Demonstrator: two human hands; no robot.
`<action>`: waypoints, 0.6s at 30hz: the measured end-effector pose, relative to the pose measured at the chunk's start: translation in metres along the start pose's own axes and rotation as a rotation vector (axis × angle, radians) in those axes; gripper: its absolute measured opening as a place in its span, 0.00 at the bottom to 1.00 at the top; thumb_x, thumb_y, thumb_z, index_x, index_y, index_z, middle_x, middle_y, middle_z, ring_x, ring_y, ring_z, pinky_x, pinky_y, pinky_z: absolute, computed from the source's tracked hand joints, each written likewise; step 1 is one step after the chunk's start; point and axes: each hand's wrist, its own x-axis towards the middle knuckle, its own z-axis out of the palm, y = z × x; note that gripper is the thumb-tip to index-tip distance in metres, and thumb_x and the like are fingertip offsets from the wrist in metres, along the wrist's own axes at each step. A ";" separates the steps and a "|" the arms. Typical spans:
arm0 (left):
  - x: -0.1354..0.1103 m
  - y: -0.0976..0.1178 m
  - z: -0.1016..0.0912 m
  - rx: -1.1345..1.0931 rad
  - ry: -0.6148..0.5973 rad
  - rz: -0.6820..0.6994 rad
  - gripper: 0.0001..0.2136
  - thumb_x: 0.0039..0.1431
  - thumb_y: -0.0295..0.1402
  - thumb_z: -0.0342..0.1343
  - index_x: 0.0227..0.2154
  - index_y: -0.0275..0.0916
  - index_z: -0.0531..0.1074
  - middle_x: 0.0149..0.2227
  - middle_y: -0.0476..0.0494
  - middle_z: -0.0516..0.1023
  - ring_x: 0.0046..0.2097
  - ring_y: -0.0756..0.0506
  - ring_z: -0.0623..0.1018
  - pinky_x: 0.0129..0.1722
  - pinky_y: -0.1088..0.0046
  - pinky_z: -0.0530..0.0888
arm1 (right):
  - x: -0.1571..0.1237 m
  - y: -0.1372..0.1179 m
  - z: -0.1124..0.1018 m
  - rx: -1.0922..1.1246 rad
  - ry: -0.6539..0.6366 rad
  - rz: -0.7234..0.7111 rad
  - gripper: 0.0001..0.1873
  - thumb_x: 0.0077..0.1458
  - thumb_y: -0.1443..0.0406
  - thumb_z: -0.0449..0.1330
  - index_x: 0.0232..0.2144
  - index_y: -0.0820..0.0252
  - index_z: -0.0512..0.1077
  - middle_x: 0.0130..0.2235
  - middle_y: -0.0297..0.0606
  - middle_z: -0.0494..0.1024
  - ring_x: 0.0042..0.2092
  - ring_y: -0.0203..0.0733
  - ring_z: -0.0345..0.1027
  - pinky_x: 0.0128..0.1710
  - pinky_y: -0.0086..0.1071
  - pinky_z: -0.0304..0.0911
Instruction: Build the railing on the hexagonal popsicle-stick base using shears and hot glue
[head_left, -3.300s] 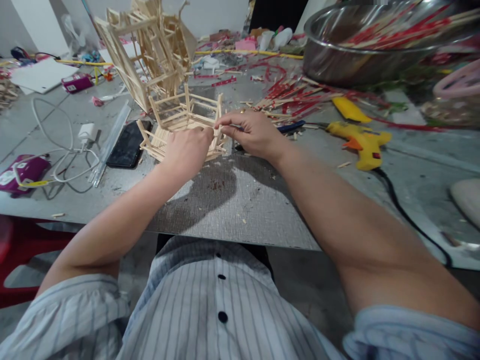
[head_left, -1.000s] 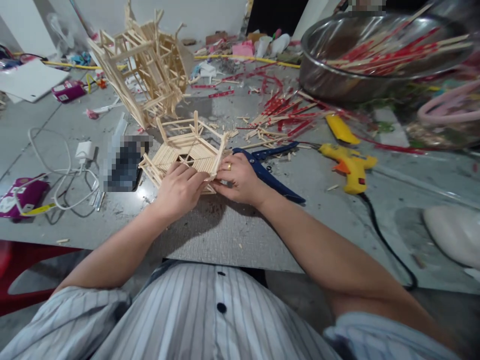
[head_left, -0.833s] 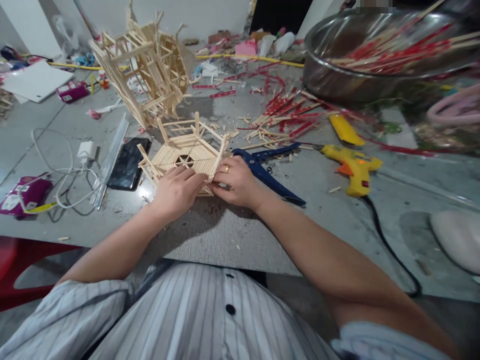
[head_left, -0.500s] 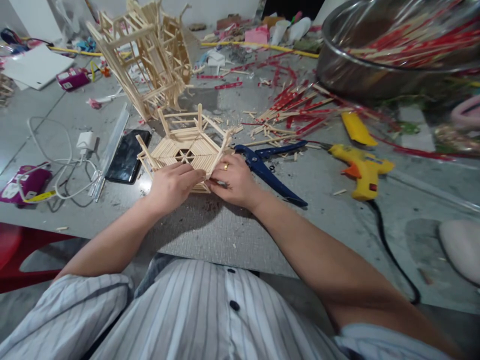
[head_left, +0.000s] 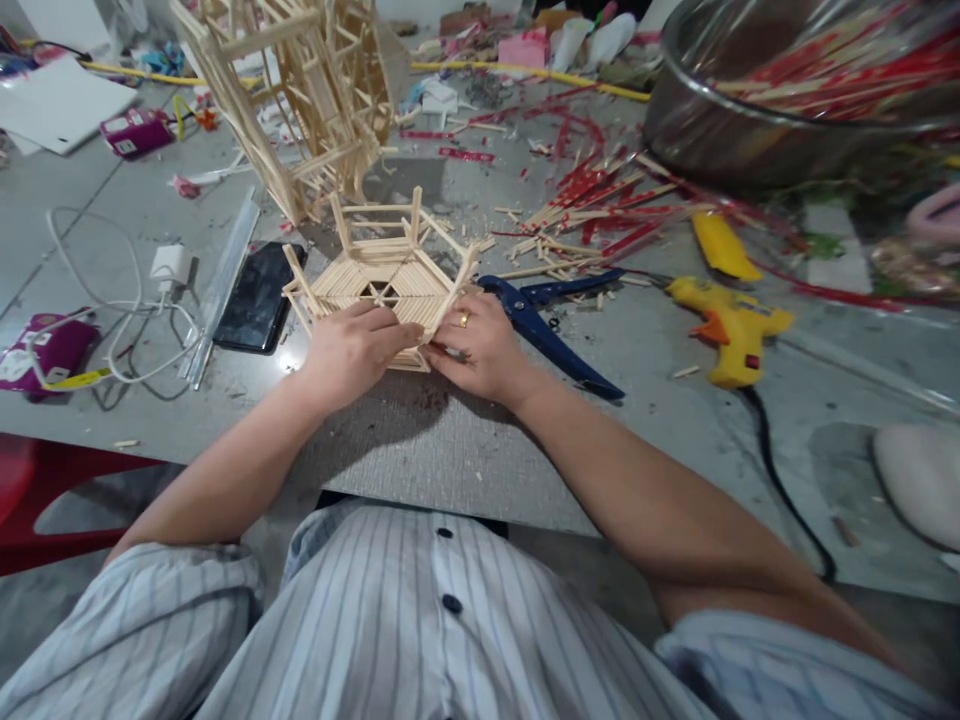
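A hexagonal frame of wooden sticks [head_left: 420, 275], with short upright posts and rails at its edge, rests on the table in front of me. My left hand [head_left: 356, 350] lies over its near side, fingers closed on the near rim. At the near right corner my right hand [head_left: 480, 345], wearing a ring, pinches the frame beside a post. The fingertips of both hands almost meet there; whatever small piece they press is hidden. Just right of my right hand lies a pair of blue cutters [head_left: 551, 335].
A taller stick structure [head_left: 300, 110] stands behind. To the right are a yellow glue gun [head_left: 731, 325], red-wrapped sticks [head_left: 592, 200] and a big metal pot [head_left: 675, 120]. A black phone [head_left: 259, 300], a white charger [head_left: 171, 265] and cables lie left on the grey table [head_left: 465, 460].
The camera view has shifted slightly, so the table things sit a little differently in the picture. Both hands keep nearly the same hold on the hexagonal stick frame.
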 end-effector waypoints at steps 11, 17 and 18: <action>0.000 -0.007 0.011 0.006 -0.008 -0.029 0.13 0.67 0.32 0.49 0.37 0.43 0.80 0.29 0.47 0.79 0.31 0.48 0.73 0.30 0.70 0.67 | 0.003 0.005 0.004 -0.007 0.033 0.001 0.15 0.59 0.59 0.56 0.24 0.54 0.74 0.26 0.39 0.71 0.38 0.46 0.62 0.44 0.45 0.56; -0.001 -0.008 0.014 0.003 0.017 -0.038 0.14 0.68 0.32 0.47 0.36 0.43 0.79 0.28 0.46 0.78 0.31 0.48 0.72 0.31 0.70 0.66 | 0.003 0.006 0.003 -0.010 0.050 -0.034 0.15 0.60 0.60 0.55 0.24 0.56 0.74 0.27 0.39 0.73 0.38 0.46 0.63 0.44 0.45 0.57; -0.001 -0.008 0.014 0.001 0.032 -0.033 0.14 0.68 0.31 0.47 0.36 0.43 0.79 0.27 0.46 0.78 0.30 0.48 0.72 0.30 0.70 0.66 | 0.004 0.006 0.003 -0.008 0.044 -0.032 0.15 0.60 0.60 0.55 0.24 0.56 0.74 0.27 0.39 0.74 0.38 0.46 0.63 0.44 0.45 0.56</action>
